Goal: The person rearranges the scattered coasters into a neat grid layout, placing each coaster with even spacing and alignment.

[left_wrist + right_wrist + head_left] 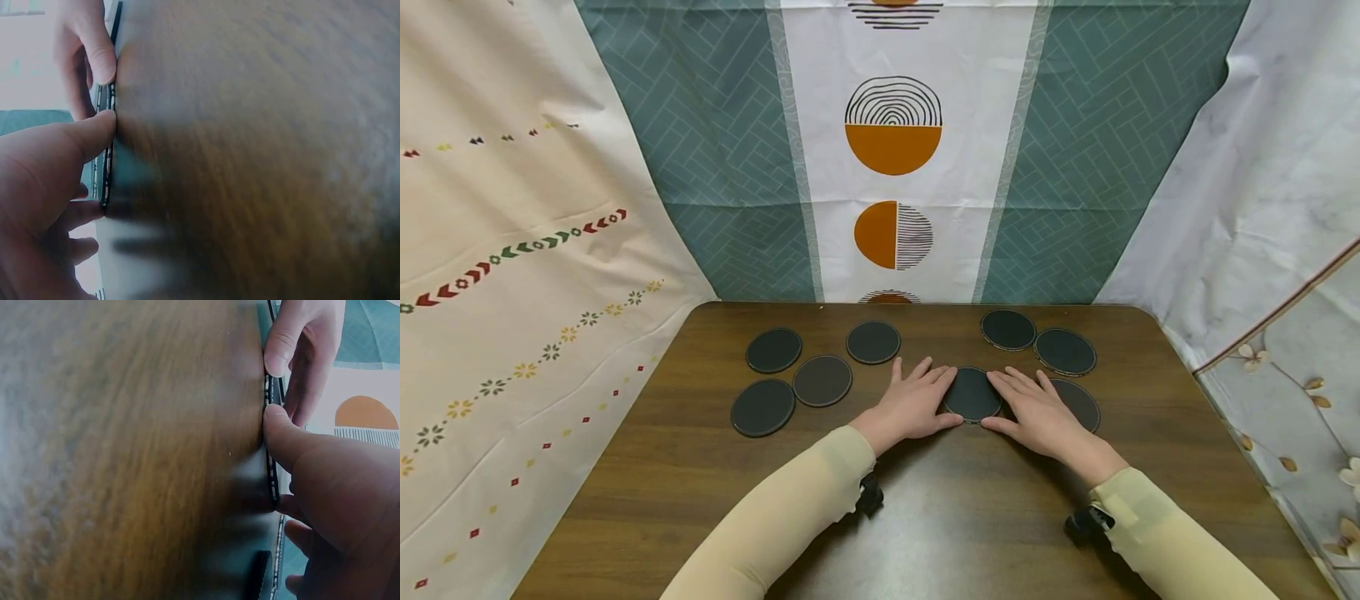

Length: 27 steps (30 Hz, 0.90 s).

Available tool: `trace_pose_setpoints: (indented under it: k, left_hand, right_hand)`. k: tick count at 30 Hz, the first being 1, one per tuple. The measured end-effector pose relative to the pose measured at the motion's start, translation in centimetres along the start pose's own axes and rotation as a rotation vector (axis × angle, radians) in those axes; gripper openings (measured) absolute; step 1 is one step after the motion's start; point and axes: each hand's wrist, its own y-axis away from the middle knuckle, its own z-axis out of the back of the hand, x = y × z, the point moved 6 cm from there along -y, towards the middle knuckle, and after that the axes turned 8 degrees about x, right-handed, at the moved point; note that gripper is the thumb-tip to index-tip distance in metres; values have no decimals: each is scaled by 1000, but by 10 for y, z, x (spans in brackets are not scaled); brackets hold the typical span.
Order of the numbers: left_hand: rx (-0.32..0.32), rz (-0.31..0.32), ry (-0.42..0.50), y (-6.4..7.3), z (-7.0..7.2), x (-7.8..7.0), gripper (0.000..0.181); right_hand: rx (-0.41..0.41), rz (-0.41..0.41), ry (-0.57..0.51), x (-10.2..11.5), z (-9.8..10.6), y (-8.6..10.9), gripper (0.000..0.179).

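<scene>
A round black coaster (972,395) with a light-flecked rim lies between both hands on the brown table. My left hand (912,404) holds its left side, with the thumb at the near edge and the fingertips on the upper left rim. Mirroring it, my right hand (1037,417) grips the right side between thumb and fingers. Seen edge-on in the left wrist view, the coaster (106,169) sits low over the wood, with both thumbs close together on its near rim. Beneath the right hand, another coaster (1078,406) is partly covered.
Two more coasters, one farther back (1008,330) and one at the right (1065,352), lie beyond the right hand. Left of the hands are several others, including a dark grey one (822,381) and a black one (873,342). Patterned cloth (895,179) hangs behind the wooden table (662,500).
</scene>
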Motion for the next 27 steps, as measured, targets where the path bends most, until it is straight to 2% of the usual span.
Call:
trace_pose_setpoints:
  k: [7, 12, 18, 27]
  left_hand:
    - [-17, -20, -8, -1, -1, 0, 88]
    - [-31, -45, 14, 0, 2, 1, 88]
    - [-51, -59, 54, 5, 3, 4, 89]
    - [-72, -49, 37, 17, 1, 12, 91]
  right_hand:
    - [-19, 15, 31, 4, -2, -2, 82]
    - [-55, 54, 67, 13, 1, -4, 78]
    - [-63, 78, 76, 21, 1, -8, 76]
    - [-51, 115, 73, 31, -3, -15, 80]
